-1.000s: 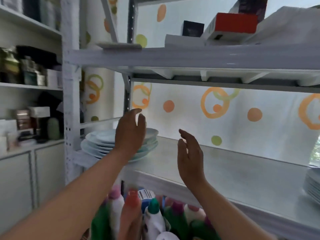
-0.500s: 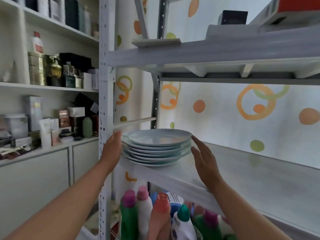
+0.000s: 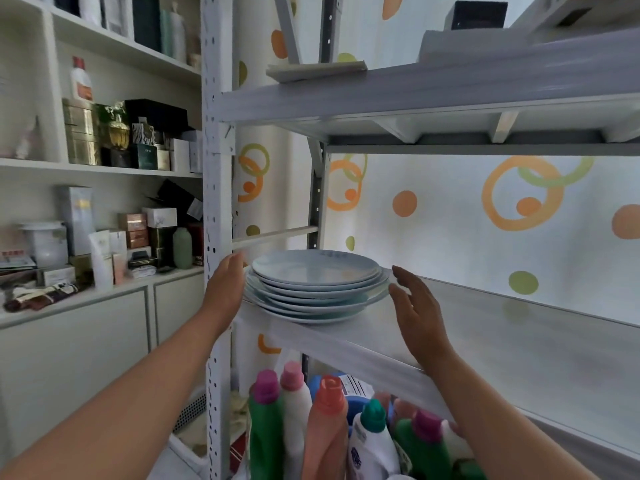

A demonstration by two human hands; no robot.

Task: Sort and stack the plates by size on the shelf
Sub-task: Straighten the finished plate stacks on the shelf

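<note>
A stack of several pale blue plates (image 3: 317, 285) stands at the left end of the white shelf (image 3: 485, 337); smaller plates lie on top of wider ones. My left hand (image 3: 227, 282) is at the stack's left rim, fingers extended and touching or nearly touching it. My right hand (image 3: 415, 310) is open just right of the stack, fingertips close to the rim of the widest plates but holding nothing.
A perforated white upright post (image 3: 216, 202) stands by my left hand. The upper shelf (image 3: 433, 95) carries boxes. Detergent bottles (image 3: 332, 427) with coloured caps crowd the level below. Left wall shelves (image 3: 104, 168) hold boxes and bottles.
Both hands have come down from mid-air to either side of the plate stack. The view has swung left, bringing the stack to the centre.
</note>
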